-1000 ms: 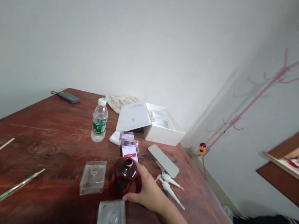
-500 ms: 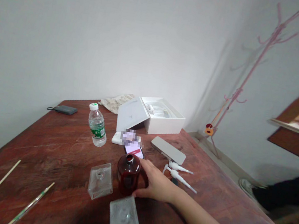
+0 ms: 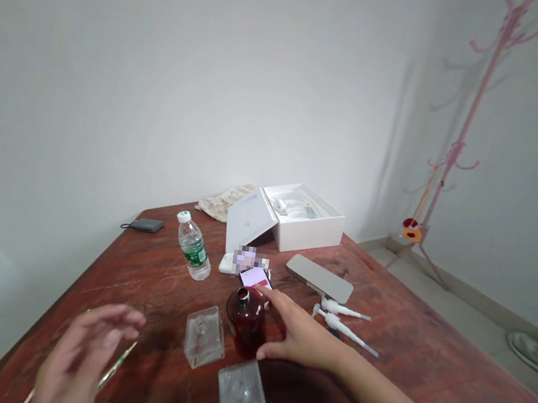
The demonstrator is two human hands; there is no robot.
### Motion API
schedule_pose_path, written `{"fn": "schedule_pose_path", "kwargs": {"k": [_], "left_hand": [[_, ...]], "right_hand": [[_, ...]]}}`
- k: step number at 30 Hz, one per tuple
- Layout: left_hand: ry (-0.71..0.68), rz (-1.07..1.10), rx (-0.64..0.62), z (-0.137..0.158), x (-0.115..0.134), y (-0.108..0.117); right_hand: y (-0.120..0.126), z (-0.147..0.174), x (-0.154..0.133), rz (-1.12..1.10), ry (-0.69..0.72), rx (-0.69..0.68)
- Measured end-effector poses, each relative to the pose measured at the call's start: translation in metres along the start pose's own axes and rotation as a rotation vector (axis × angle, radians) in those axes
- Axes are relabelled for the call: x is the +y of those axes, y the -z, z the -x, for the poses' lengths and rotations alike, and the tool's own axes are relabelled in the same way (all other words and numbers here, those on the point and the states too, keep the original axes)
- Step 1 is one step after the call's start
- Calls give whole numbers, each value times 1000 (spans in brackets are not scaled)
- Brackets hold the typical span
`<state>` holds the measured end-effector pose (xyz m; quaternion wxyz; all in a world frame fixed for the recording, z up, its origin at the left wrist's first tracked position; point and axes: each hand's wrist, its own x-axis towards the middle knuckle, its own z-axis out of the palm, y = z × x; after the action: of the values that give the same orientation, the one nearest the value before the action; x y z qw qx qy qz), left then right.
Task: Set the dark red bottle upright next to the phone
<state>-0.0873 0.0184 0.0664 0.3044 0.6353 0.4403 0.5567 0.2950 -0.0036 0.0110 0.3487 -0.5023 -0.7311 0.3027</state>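
Observation:
My right hand (image 3: 303, 336) rests against the side of a dark brown bottle (image 3: 248, 328), thumb and fingers partly around it. The bottle stands upright with its neck uncapped. Just left of it is a clear square glass bottle (image 3: 205, 341), and nearer to me is another frosted-looking one (image 3: 244, 401). My left hand (image 3: 87, 353) hovers at the lower left, blurred, fingers loosely curled with a gap to the thumb and nothing visible in it. Beneath and beside it lies a thin wrapped stick (image 3: 117, 366), partly hidden by the hand.
Two white pump heads (image 3: 344, 326) lie right of the brown bottle, near a grey flat case (image 3: 319, 278). Behind are a phone (image 3: 255, 279), a water bottle (image 3: 195, 248), an open white box (image 3: 310, 231), a cloth (image 3: 224, 201) and a power bank (image 3: 147, 225).
My left hand has come into view at the lower left. The camera view has shifted, so the table's things sit further right. My right hand stays on the brown bottle.

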Motion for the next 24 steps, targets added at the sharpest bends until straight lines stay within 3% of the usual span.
{"fn": "schedule_pose_path", "kwargs": {"k": [3,6,11,18,24], "left_hand": [[-43,-42,-37,-52,-19,-16],[40,-67,-104,-103,-50,-37],[112,-92,-89,-154,-94,-80],[95,-120,-94,-182,-110,-120],[58,-171,-96,-168,-100,-110]], "right_hand": [[-1,0,7,-81,27,28],[-2,-1,14,-129,65,60],[0,-5,17,-132,75,107],[-1,-6,17,-131,70,152],[1,-7,15,-136,81,198]]}}
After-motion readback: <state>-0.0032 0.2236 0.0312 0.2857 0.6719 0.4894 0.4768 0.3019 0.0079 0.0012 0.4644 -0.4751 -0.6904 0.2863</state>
